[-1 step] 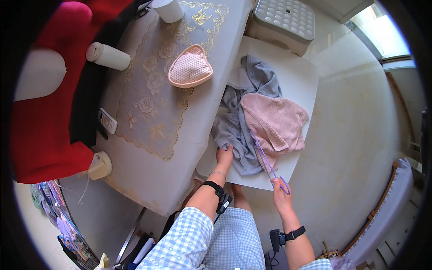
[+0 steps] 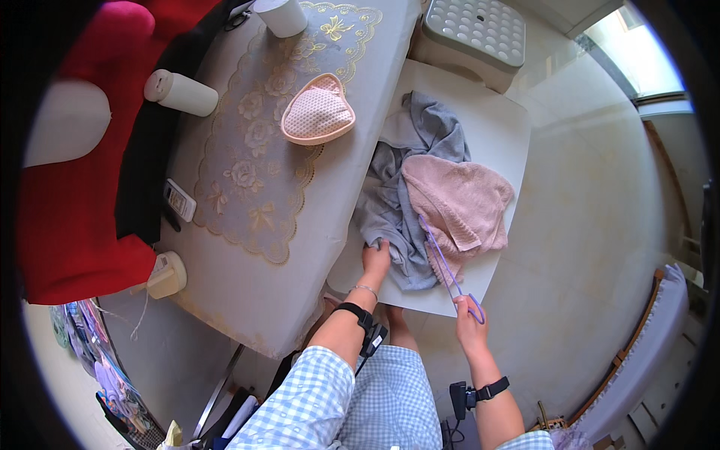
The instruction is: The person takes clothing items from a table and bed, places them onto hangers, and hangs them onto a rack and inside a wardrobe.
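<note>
A crumpled grey garment [image 2: 401, 259] lies on the low white table [image 2: 501, 124]. My left hand [image 2: 376, 256] is closed on its near left edge, with the cloth pinched at the fingertips. Across its right side rests a pink fleecy cloth [image 2: 465, 199], partly folded over itself. My right hand [image 2: 470, 321] grips a thin purple clothes hanger [image 2: 444, 264] by its near end, just off the table's front edge. The hanger's far end reaches onto the pink cloth and the grey garment; I cannot tell whether it is inside either one.
To the left stands a taller table with a lace-pattern cover [image 2: 247, 172]. It holds a pink dotted cloth item [image 2: 319, 112], a white bottle [image 2: 181, 93], a paper roll [image 2: 280, 16] and a remote control [image 2: 180, 199]. A grey stool [image 2: 474, 34] is beyond the low table.
</note>
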{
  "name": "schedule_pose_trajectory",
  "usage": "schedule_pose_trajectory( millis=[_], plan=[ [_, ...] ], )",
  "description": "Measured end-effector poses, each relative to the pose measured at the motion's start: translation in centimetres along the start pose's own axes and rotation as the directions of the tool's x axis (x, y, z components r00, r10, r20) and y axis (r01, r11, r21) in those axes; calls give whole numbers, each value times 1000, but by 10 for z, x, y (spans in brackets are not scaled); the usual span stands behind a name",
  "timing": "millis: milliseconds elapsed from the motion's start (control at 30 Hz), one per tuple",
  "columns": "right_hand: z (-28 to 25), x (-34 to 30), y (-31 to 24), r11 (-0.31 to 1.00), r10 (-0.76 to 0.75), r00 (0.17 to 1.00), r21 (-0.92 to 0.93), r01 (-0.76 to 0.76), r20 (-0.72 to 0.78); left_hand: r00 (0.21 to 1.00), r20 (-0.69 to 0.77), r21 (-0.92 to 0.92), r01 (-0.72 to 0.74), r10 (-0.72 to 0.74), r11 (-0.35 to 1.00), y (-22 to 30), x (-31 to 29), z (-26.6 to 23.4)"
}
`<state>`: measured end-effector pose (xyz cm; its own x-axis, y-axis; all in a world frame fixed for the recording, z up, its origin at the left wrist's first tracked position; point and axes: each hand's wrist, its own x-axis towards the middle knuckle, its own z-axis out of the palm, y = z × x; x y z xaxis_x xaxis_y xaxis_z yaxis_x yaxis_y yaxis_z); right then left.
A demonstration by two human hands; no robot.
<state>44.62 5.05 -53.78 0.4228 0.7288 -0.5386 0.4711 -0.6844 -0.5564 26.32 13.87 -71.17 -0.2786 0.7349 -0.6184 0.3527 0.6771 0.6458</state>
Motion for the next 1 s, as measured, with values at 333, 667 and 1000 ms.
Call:
schedule_pose_trajectory(
  millis=[333, 667, 1000],
  plan=[
    [-32, -12, -15, 992, -120, 981, 11, 123, -150, 901, 334, -678, 26, 276, 735, 139, -124, -80],
    [-87, -21, -58, 998, -45, 994, -37, 41, -97, 690, 299, -794, -204, 659, 573, 278, -247, -222],
    [-167, -96, -153, 803, -299, 863, -381, 458, 406, 794, -101, -740, -463, 599, 488, 257, -350, -371]
  ],
)
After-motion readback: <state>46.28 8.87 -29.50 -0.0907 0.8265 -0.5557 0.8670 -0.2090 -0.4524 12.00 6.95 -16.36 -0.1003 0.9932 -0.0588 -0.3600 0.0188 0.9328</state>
